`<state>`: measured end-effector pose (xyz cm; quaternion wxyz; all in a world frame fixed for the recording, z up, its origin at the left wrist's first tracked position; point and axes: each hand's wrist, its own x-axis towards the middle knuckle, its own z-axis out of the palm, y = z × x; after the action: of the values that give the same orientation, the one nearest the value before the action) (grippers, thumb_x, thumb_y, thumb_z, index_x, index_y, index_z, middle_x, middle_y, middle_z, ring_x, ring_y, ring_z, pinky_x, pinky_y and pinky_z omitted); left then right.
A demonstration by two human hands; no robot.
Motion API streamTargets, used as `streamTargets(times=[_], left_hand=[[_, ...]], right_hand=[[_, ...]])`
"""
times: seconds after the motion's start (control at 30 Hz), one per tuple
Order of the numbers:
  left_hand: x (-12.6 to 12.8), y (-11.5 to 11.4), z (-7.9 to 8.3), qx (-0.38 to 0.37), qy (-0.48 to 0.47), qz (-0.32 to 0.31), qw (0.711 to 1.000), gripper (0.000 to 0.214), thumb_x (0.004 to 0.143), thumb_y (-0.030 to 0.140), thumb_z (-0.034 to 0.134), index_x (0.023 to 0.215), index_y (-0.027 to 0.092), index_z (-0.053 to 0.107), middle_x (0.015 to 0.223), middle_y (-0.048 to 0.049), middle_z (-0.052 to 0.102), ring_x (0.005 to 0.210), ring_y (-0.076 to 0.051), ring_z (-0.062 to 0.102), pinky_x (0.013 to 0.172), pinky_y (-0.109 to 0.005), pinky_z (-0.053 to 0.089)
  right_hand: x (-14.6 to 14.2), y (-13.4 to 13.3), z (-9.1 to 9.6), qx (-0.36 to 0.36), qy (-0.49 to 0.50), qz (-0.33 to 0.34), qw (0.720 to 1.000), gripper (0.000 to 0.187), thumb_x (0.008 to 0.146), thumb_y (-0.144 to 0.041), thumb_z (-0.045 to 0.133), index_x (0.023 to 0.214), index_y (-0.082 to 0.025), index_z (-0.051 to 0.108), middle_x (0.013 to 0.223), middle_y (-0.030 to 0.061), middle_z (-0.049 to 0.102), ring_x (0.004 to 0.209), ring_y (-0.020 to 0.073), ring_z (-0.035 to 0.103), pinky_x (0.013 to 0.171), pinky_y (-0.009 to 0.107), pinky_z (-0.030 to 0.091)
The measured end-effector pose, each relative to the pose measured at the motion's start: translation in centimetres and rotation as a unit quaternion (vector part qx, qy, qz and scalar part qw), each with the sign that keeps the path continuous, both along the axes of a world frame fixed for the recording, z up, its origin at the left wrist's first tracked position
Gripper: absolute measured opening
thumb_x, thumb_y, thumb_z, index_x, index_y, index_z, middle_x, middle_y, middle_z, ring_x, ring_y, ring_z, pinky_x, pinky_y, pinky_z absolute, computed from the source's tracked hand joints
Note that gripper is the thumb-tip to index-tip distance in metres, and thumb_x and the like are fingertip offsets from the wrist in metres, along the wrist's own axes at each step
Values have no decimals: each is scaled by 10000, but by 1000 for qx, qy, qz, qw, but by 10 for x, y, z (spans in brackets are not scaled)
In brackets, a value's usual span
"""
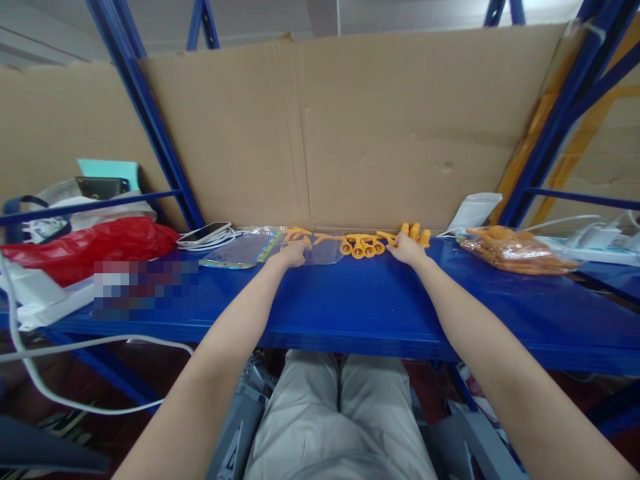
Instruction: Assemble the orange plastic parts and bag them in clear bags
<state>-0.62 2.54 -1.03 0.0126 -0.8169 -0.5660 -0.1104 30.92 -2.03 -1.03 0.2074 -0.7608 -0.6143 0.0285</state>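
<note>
My left hand (295,253) has its fingers curled at a branched yellow-orange plastic piece (297,233), beside a clear plastic bag (233,252) with a colourful printed edge. Farther right, my right hand (407,249) grips another yellow-orange plastic piece with cup-like ends (415,232); my palm hides part of it. Between the hands lies a row of similar yellow-orange plastic cups (364,247), several of them with their round openings towards me. A thin yellow-orange stem (330,237) links up to this row on its left. Both hands are close to the cardboard at the back.
A blue shelf (350,300) carries everything, backed by a tall cardboard sheet (375,120). At right lies a bag of orange pieces (515,250) near a white power strip (580,250). At left are a phone (206,233), a coiled white cable (215,240) and a red bag (95,247).
</note>
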Motion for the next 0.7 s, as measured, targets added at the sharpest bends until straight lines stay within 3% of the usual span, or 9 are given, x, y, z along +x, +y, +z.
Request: streamTargets(times=[0.13, 0.23, 0.47, 0.7], left_hand=[[10, -2, 2, 57, -9, -12, 998, 357, 754, 62, 527, 1027, 189, 719, 1107, -66, 716, 1102, -200, 628, 950, -273, 487], [25, -10, 5, 97, -10, -13, 995, 283, 860, 195, 496, 1034, 162, 716, 1158, -88, 704, 1141, -216, 611, 1003, -294, 461], [60, -38, -4, 59, -18, 54, 997, 482, 932, 469, 429, 1194, 110, 612, 1179, -167, 663, 1097, -271, 634, 909, -343, 505], [68, -45, -8, 72, -4, 65, 995, 570, 885, 552, 476, 1253, 123, 548, 1342, -195, 545, 1250, -332, 518, 968, -419, 467]], right_hand=[[-3, -2, 0, -10, -7, -18, 1000, 547, 908, -356, 504, 1363, -61, 433, 1261, 244, 602, 1212, 355, 561, 994, 466, 424], [-1, 2, -3, 0, -6, -13, 1000, 504, 892, -324, 512, 1323, -64, 488, 1235, 239, 621, 1170, 358, 591, 958, 449, 458], [13, 16, -11, 99, 28, -1, 995, 412, 872, -278, 471, 1207, -76, 602, 1092, 246, 673, 1087, 382, 625, 920, 498, 474], [6, 12, -3, 211, 48, 27, 976, 362, 866, -247, 456, 1199, -132, 543, 1195, 195, 629, 1139, 326, 572, 953, 476, 443]])
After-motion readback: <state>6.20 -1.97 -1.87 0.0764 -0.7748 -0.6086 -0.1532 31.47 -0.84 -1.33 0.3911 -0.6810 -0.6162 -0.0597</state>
